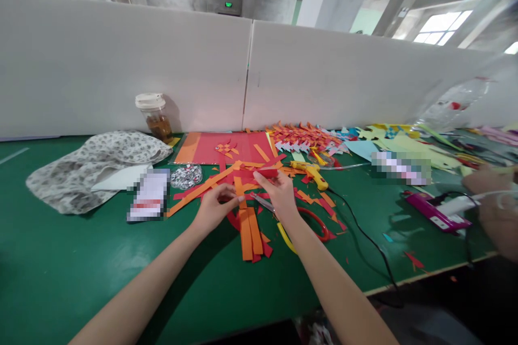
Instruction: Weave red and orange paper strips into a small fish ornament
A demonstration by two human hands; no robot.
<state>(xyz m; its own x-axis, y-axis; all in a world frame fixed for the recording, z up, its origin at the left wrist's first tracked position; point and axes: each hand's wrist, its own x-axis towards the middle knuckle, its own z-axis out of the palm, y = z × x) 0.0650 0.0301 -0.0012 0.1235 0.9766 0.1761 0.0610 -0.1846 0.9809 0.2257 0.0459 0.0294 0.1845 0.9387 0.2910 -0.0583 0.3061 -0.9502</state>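
My left hand [222, 205] is over the orange strips, its thumb and fingers curved toward each other at the edge of the strips; what they pinch is too small to make out. In my right hand [275, 190], a piece of red paper [265, 173] is held between thumb and fingers. Orange paper strips [247, 232] lie below and between the hands. Scissors with red and yellow handles [319, 223] rest partly under my right hand and wrist. Beyond the hands, a woven orange and red paper fish [226, 148] lies on red sheets [206, 150].
A yellow glue gun [313, 173] with a black cord lies right of centre. Left are a phone [150, 194], a bag of small round pieces [186, 176], a cloth [101, 167] and a cup [156, 118]. Another person's hand [496, 210] is at the right, near a purple tool [437, 213].
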